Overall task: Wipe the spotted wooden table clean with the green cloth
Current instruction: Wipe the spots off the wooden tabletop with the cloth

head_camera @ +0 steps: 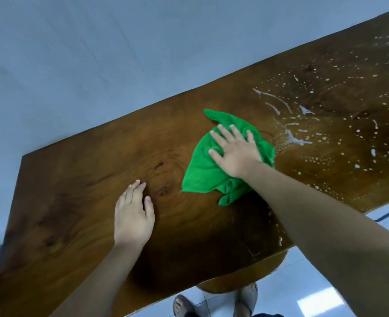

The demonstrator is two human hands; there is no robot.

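Note:
A dark wooden table point(79, 179) runs from lower left to upper right. White spots and streaks point(321, 115) cover its right part, and the left part looks bare. The green cloth point(200, 170) lies crumpled near the table's middle, just left of the streaks. My right hand point(234, 152) presses flat on the cloth with fingers spread. Left of the cloth and apart from it, my left hand point(133, 216) rests flat on the wood.
A blue-grey wall point(97, 65) stands right behind the table's far edge. The near table edge crosses the lower frame, with a rounded wooden seat point(241, 282), my sandalled feet point(214, 303) and pale floor tiles below it.

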